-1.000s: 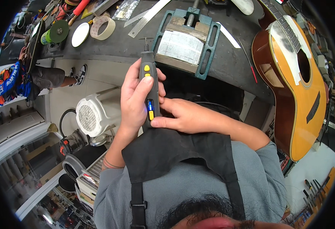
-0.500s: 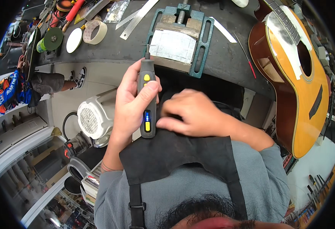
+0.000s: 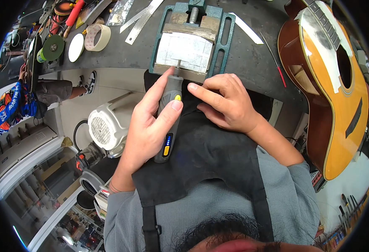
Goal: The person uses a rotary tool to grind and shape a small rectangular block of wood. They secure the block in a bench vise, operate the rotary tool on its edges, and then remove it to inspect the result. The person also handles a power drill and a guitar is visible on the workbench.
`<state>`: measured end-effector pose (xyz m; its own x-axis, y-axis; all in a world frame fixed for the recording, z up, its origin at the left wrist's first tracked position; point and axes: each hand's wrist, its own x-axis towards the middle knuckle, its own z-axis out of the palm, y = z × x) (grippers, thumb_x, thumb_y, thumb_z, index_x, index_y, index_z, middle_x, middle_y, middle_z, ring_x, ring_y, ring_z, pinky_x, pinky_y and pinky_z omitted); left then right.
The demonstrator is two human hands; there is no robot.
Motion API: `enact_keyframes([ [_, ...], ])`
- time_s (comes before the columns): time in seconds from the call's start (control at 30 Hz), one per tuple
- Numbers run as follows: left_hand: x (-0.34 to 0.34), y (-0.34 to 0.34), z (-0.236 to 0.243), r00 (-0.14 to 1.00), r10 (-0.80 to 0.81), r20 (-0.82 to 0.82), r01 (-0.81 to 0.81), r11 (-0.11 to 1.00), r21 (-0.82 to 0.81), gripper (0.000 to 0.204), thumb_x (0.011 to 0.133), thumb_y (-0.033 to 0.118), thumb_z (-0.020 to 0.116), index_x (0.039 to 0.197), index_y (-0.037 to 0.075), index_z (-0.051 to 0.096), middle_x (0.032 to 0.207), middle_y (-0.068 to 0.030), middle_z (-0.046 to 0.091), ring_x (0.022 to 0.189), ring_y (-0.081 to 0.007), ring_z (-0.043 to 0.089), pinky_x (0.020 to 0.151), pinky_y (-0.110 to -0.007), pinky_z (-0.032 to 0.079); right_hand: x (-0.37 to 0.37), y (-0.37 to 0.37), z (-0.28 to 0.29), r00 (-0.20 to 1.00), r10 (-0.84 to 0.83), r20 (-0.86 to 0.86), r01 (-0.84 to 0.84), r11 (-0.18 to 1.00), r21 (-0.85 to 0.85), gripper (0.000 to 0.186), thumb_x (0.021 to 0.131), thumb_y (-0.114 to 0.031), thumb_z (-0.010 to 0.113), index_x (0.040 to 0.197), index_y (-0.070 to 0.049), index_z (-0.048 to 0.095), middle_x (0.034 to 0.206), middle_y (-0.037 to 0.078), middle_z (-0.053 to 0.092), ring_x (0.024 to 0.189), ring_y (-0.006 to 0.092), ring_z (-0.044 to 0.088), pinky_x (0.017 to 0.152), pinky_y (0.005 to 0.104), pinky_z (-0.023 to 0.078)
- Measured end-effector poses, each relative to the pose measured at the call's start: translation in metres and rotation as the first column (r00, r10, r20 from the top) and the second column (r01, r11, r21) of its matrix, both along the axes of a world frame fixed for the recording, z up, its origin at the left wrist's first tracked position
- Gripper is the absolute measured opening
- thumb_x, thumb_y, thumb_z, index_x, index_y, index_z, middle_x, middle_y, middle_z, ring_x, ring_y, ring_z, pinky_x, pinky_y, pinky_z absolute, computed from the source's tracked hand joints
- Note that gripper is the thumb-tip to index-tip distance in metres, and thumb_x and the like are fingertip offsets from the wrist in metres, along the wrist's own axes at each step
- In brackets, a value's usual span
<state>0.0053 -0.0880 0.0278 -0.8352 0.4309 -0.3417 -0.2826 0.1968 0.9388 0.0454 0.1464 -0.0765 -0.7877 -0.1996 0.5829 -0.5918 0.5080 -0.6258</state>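
Observation:
In the head view my left hand is closed around a grey rotary tool with yellow buttons and a lit blue indicator; its short shaft points up at a green bench vise. A wooden piece topped with a curved white sheet is clamped there; I cannot tell whether the tip touches it. My right hand is beside the tool, fingers bent and apart around nothing, the index reaching toward the tool's upper part. Steel rulers, a white strip and a red-handled thin tool lie around the vise.
An acoustic guitar with white covering stands at the right. A tape roll and discs sit at the bench's back left. A white machine is below. Another person in blue and orange works at far left.
My right hand has left the tool's lower end and moved up and right. My left hand has tilted the tool, its top now further right and lower, before the vise.

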Motion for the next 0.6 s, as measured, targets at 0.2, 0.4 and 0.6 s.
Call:
enact_keyframes([
  [0.2, 0.0052, 0.0059, -0.0051, 0.996, -0.006, -0.093, 0.002, 0.999, -0.044, 0.072, 0.113, 0.016, 0.07, 0.173, -0.009, 0.039, 0.162, -0.018, 0.059, 0.146, -0.0196, 0.056, 0.125, -0.034, 0.041, -0.0029, 0.0029, -0.0051, 0.999, 0.027, 0.025, -0.027, 1.0, 0.001, 0.072, 0.087, -0.01, 0.087, 0.154, -0.03, 0.073, 0.113, 0.0, 0.064, 0.097, 0.0253, 0.064, 0.086, 0.0408, 0.05],
  [0.4, 0.0039, 0.0094, 0.0005, 0.991, -0.032, -0.133, 0.02, 0.996, -0.089, 0.072, 0.113, 0.017, 0.071, 0.173, -0.009, 0.04, 0.159, -0.0185, 0.062, 0.143, -0.0195, 0.059, 0.122, -0.033, 0.044, -0.0048, 0.0049, -0.006, 0.999, 0.039, 0.035, -0.039, 0.999, 0.013, 0.072, 0.088, -0.01, 0.084, 0.156, -0.032, 0.072, 0.111, 0.0, 0.063, 0.096, 0.0249, 0.063, 0.085, 0.0406, 0.049],
  [0.6, 0.0039, 0.0074, -0.0021, 0.994, -0.03, -0.104, 0.019, 0.994, -0.11, 0.073, 0.113, 0.018, 0.072, 0.172, -0.008, 0.04, 0.156, -0.0182, 0.065, 0.139, -0.0192, 0.061, 0.12, -0.033, 0.046, -0.0051, 0.0031, -0.0073, 0.999, 0.024, 0.032, -0.024, 1.0, 0.012, 0.071, 0.09, -0.01, 0.085, 0.157, -0.03, 0.072, 0.109, 0.0, 0.063, 0.094, 0.0249, 0.062, 0.083, 0.0408, 0.049],
])
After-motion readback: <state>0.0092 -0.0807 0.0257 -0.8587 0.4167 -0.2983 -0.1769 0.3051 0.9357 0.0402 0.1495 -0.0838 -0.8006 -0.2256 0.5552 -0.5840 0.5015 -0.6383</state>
